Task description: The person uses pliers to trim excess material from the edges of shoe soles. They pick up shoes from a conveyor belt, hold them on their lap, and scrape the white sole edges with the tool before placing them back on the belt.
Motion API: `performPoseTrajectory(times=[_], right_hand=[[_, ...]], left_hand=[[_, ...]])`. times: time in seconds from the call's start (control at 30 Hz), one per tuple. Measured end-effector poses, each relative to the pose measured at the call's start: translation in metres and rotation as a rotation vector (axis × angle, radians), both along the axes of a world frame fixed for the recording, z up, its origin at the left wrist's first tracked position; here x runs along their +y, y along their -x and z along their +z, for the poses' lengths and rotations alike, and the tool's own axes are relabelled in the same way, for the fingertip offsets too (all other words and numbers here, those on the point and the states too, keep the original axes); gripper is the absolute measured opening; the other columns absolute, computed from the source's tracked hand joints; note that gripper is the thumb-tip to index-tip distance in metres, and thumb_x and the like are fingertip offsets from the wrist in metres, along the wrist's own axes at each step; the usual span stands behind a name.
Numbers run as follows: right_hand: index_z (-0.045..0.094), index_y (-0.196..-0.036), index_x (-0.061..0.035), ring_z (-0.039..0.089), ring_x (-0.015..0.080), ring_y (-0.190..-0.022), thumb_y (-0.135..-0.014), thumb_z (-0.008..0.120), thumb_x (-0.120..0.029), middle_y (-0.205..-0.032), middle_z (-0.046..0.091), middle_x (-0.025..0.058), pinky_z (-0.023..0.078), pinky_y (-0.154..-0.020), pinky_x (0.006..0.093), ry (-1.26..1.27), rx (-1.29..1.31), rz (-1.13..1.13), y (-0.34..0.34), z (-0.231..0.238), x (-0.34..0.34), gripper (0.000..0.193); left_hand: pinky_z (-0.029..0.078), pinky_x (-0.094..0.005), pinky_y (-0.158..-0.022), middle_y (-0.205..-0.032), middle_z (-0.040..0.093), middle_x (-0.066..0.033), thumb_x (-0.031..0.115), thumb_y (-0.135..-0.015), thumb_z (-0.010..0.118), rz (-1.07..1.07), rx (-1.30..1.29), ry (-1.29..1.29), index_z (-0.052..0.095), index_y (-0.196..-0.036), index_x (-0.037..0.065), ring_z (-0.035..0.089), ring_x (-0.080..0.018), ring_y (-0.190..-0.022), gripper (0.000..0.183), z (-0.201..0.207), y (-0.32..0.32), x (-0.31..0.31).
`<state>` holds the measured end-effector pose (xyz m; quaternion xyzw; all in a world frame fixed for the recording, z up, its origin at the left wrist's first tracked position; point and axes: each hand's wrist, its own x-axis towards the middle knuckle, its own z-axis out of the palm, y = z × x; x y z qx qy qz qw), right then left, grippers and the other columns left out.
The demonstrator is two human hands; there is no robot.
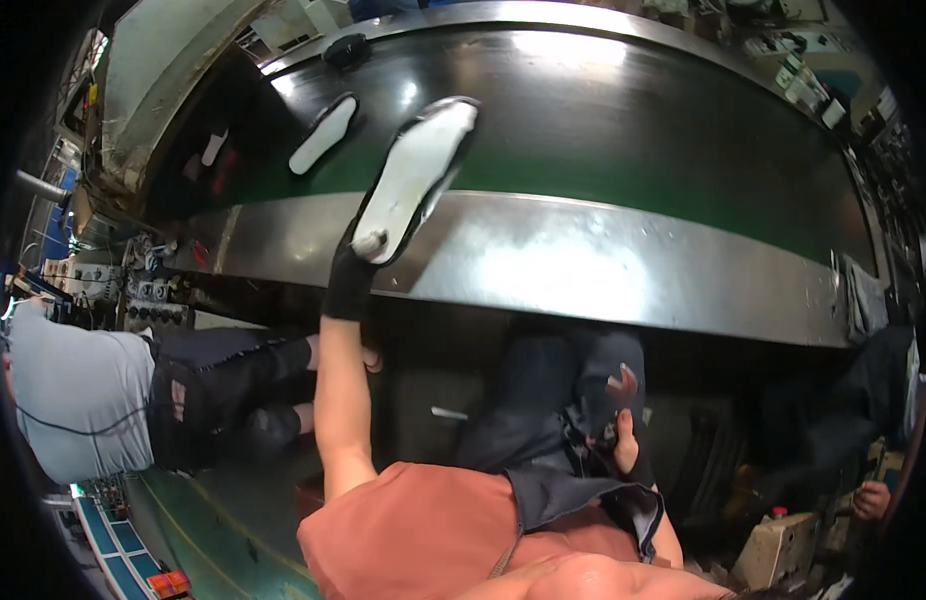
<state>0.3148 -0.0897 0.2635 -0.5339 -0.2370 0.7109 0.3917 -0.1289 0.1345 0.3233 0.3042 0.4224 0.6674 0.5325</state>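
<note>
The left grip is closed on the near end of a black shoe, pinching it with a digit laid over the white underside, the other digits being hidden beneath. From that grip the shoe stretches forward and slightly right, its white face turned up and its far end a little blurred; whether it touches anything below cannot be told. A black cuff wraps the wrist just behind the grip, with the bare forearm running back to a rust-coloured shirt. Under and to the right of the grip runs the broad steel edging of a long table, whose dark, glossy surface with a green band lies beyond. Ahead of the grip and to its left, a second white-faced shoe rests on that surface, apart from the held one; farther left is a smaller white piece, and farthest ahead a black object sits at the table's far rim. Well back and right of the left grip, the right grip is raised near dark-trousered legs, fingers pointing up; I cannot tell whether it pinches anything. Left of the left grip is a co-worker in a grey shirt, and far right another person's hand.
</note>
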Motion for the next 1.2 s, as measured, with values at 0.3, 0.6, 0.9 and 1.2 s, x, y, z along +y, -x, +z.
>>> performPoseTrajectory(times=[0.3,0.6,0.9,1.2], right_hand=[[0.059,-0.084,0.0,0.058,0.0185,-0.078,-0.096,0.026,-0.065,-0.079,0.061,0.0083,0.044,-0.076,0.0295,-0.305,0.085,0.235,-0.028,0.033,-0.042,0.074],[0.065,-0.095,0.0009,0.061,0.0166,-0.085,-0.101,0.039,-0.044,-0.091,0.067,0.0091,0.048,-0.079,0.0296,-0.427,-0.101,0.392,-0.02,0.054,-0.053,0.052],[0.066,-0.101,-0.0033,0.055,0.0126,-0.075,-0.102,0.035,-0.046,-0.085,0.064,0.004,0.045,-0.074,0.0268,-0.161,-0.089,0.316,0.022,0.036,-0.026,0.053],[0.061,-0.107,-0.0014,0.065,0.0175,-0.081,-0.102,0.03,-0.047,-0.096,0.069,0.013,0.052,-0.076,0.0296,-0.171,0.08,0.566,0.009,0.039,0.014,0.056]], left_hand=[[0.043,-0.0339,-0.096,-0.112,0.057,-0.0067,0.007,-0.06,0.082,-0.422,0.735,-0.065,0.057,-0.117,0.005,0.055,-0.0195,-0.109,0.063,0.054,-0.153,-0.186],[0.041,-0.0391,-0.098,-0.106,0.063,-0.0127,0.008,-0.068,0.073,-0.273,0.79,-0.346,0.067,-0.097,0.003,0.055,-0.0278,-0.11,0.03,-0.001,-0.218,-0.189],[0.045,-0.0363,-0.09,-0.094,0.066,-0.0131,0.047,-0.097,0.041,-0.352,0.477,-0.393,0.066,-0.093,-0.002,0.062,-0.0266,-0.095,0.055,-0.041,-0.234,-0.129],[0.039,-0.0389,-0.097,-0.097,0.065,-0.0115,0.047,-0.098,0.036,-0.344,0.469,-0.377,0.067,-0.092,0.001,0.058,-0.0261,-0.101,0.056,-0.033,-0.238,-0.135]])
